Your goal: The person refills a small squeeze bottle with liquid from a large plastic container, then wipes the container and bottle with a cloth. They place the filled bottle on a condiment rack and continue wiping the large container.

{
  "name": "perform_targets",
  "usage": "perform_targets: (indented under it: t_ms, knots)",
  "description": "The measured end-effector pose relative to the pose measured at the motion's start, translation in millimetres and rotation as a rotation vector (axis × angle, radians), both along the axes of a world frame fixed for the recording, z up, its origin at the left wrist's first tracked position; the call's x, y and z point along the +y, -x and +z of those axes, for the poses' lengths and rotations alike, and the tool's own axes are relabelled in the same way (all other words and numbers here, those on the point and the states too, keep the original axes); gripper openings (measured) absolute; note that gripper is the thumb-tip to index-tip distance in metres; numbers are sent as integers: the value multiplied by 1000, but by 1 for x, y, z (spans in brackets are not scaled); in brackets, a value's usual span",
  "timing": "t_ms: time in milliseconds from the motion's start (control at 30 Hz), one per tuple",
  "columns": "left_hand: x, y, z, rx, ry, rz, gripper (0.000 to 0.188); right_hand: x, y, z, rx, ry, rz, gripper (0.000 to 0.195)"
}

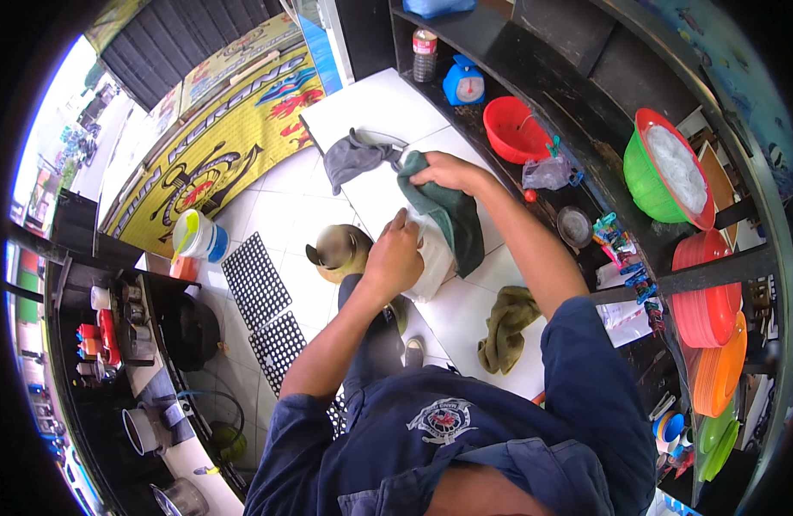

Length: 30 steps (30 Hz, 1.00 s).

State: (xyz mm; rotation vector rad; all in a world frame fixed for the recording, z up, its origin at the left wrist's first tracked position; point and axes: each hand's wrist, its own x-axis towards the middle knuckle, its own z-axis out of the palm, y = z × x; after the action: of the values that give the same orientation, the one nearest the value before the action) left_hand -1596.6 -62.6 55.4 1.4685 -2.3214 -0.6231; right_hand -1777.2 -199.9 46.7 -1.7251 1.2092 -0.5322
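My right hand [444, 173] grips a dark green cloth [438, 200], which hangs over the far right part of a white plastic container [428, 274]. Against the near left part of the container rests my left hand [395, 255], its fingers pointing away from me; whether it holds anything is not clear. The container stands on a white tiled counter [383, 97]. A grey cloth [361, 158] lies beyond it, draped at the counter's left edge. Nearer to me on the right, a crumpled olive-brown cloth [509, 329] lies on the tiles.
A black shelf on the right bears a blue scale [464, 84], a red basket [513, 132], a green basket [657, 174] and stacked plates [706, 290]. On the floor to the left are a white bucket [199, 240], black perforated mats [257, 277] and a yellowish gas cylinder [338, 267].
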Motion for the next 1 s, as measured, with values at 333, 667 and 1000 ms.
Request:
perform_targets:
  t_ms: [333,667,1000]
  knots:
    - [-9,-8,-3,26,-40,60,26,14,71,-117,-911,366,-876,24]
    - [-6,6,5,-3,-121,-15,27,106,24,-42,-69,595,-21,35]
    - [-13,-8,-6,54,51,53,26,143,29,-164,-832,341,-439,46]
